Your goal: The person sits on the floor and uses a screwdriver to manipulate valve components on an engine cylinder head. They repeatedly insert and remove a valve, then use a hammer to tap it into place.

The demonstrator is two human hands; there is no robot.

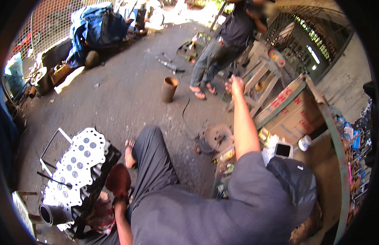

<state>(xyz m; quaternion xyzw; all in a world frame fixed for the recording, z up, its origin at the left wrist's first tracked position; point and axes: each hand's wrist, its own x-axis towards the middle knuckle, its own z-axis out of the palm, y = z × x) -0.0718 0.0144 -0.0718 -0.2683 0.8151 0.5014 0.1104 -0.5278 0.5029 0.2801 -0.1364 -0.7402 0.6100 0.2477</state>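
Note:
My left hand is low beside my bent leg, closed around the narrow end of a dark red, rounded thing whose kind I cannot make out. Just left of it rests an engine cylinder head, its pale flat face up with rows of round valves. A thin black rod lies across this face, and a dark round pipe opening juts from the near end. A red and white cloth lies between the head and my arm. My right hand is stretched far forward, fingers curled; whatever they hold is hidden.
Ahead on the floor stands a rusty metal cylinder. A person stands beyond, near a wooden stand. To my right are a round metal part, a cardboard box and a green metal frame. Blue tarpaulin covers something far left.

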